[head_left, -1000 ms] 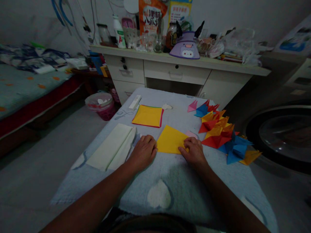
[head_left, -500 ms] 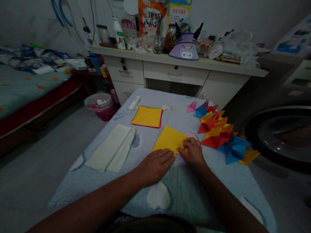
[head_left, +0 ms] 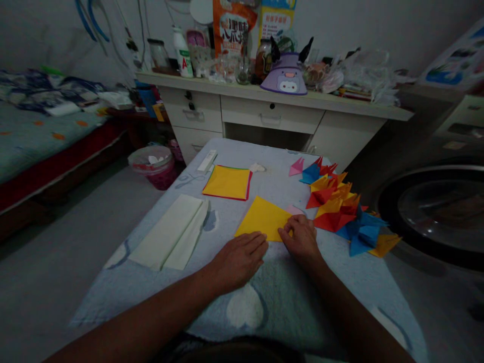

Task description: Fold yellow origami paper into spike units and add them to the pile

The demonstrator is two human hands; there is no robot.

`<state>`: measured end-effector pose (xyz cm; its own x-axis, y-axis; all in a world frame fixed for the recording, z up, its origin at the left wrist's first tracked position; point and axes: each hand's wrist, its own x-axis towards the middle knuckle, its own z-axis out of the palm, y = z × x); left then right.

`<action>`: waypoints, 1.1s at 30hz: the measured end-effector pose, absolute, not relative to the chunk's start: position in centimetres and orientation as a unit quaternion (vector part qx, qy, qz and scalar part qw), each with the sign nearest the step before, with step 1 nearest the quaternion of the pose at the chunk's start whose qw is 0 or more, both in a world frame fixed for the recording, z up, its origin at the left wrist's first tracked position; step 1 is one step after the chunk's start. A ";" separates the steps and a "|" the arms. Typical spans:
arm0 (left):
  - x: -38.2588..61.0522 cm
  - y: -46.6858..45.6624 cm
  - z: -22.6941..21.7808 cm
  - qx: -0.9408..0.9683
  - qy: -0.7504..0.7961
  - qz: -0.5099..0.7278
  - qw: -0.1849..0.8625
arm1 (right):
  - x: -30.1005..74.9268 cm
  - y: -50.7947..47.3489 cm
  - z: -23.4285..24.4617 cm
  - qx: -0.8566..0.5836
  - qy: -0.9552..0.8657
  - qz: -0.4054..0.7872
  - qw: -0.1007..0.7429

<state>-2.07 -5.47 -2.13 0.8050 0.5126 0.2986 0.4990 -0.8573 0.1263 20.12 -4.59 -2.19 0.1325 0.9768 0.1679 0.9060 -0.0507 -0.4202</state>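
Head view: your yellow sheet [head_left: 264,217] lies just ahead, its near edge crosswise; your left hand [head_left: 242,259] rests unclasped along that edge; your right hand [head_left: 302,239] curls at its right corner, pinch unclear.

Left hand [head_left: 240,258] flattened, shifted rightward, yellow paper [head_left: 262,219] beneath
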 end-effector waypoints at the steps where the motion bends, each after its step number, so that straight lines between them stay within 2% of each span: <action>1: -2.1 -5.5 -2.1 0.950 0.270 0.159 0.020 | 20.1 -4.6 -2.2 -0.721 -0.654 0.079 0.216; 33: -1.8 -5.8 -1.4 0.946 0.296 0.130 0.019 | 19.8 -4.9 -1.7 -0.726 -0.645 0.092 0.222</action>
